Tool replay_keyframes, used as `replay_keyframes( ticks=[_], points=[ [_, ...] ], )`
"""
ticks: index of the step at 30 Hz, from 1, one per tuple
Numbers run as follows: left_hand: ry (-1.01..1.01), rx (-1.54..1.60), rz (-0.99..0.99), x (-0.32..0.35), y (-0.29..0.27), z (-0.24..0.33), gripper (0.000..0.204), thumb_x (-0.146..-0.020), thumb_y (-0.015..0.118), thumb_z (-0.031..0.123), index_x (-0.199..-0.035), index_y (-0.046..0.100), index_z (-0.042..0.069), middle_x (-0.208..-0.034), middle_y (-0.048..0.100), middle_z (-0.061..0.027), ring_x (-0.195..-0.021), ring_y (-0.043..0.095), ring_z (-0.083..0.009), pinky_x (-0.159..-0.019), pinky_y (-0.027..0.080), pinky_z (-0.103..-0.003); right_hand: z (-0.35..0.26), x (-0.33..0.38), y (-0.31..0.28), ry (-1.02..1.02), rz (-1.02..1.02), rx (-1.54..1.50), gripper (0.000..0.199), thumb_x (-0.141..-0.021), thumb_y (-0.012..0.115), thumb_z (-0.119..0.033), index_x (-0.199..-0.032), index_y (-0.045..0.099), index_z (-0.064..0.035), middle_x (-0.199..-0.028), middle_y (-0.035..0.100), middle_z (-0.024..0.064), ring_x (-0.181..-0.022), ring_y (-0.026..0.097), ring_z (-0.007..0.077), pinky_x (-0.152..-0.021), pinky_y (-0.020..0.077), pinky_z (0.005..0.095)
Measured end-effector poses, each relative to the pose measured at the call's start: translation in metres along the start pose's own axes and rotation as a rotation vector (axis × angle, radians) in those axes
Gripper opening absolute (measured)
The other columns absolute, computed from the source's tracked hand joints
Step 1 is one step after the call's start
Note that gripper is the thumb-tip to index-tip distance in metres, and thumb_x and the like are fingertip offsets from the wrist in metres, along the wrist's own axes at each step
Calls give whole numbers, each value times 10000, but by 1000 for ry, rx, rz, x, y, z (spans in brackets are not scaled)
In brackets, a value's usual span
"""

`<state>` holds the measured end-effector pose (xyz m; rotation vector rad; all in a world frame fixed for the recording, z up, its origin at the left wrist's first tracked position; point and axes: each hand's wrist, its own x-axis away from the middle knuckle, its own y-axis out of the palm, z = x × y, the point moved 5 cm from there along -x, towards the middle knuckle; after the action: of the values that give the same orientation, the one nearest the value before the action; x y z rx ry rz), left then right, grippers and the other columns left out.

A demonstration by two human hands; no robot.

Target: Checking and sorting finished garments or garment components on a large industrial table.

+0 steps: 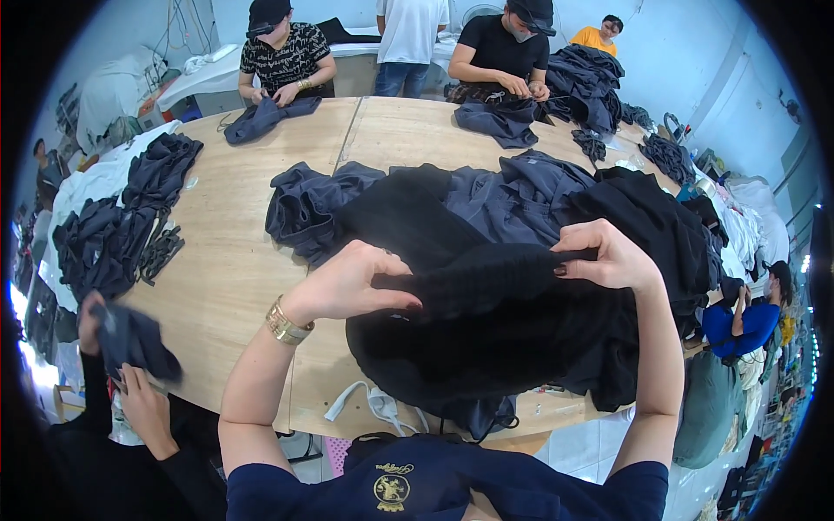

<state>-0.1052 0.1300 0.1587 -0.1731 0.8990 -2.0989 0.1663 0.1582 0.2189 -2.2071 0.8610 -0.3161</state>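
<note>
- Desk [234, 200]: pale wood, curving across the view under most of the cloth.
- Heap [512, 200]: blue-grey and black cloth on the desk, spreading from 11 to 2 o'clock of the garment. Its black parts blend with the garment, so where one ends is hard to tell.
- Garment [486, 339]: black, at the middle of the view, held up over the desk's near side, its body hanging toward 6 o'clock.
- Pile [104, 234]: dark cloth between 9 and 10 o'clock, well apart.
- Cloth [139, 343]: dark, at 9 o'clock, in a co-worker's hands.
- Waistband [486, 278]: gathered, spanning the two hands. Best kept level and evenly taut, I judge; too hard a pull could skew the gathers.
- Left hand [360, 278]: fingers and thumb pinching the waistband's 9 o'clock end.
- Right hand [612, 252]: fingers and thumb pinching the 3 o'clock end, slightly higher; lowering it a touch should square the edge.
- Strap [378, 404]: white, at 8 o'clock by the desk's near edge; better kept clear of the hanging cloth.
- Bracelet [285, 321]: gold, on the left wrist; it might snag loose fabric.
</note>
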Motion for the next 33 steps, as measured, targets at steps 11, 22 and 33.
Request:
replay_keyframes(
  ticks=[11,22,33],
  points=[
    [110,-80,70,-6,17,0,256,-744,761,222,-815,666,-4,-673,603,-108,-586,561,-234,-554,418,-297,-4,2,20,39,53,-137,145,-719,626,-36,-843,633,40,-735,621,82,-688,589,149,-678,461,262],
    [99,-24,199,-12,49,8,224,-773,714,182,-858,650,-15,-745,622,-154,-681,600,-307,-608,458,-360,-7,-26,56,-59,136,5,411,-700,760,-333,-898,592,-15,-788,615,106,-714,597,230,-695,461,317],
    [65,-131,339,-5,38,4,187,-753,672,63,-812,508,-4,-747,534,-171,-703,548,-349,-609,437,-377,-4,-24,57,-1,208,396,602,-690,752,-218,-1181,425,-98,-1043,560,195,-933,596,367,-751,496,430]
  ],
)
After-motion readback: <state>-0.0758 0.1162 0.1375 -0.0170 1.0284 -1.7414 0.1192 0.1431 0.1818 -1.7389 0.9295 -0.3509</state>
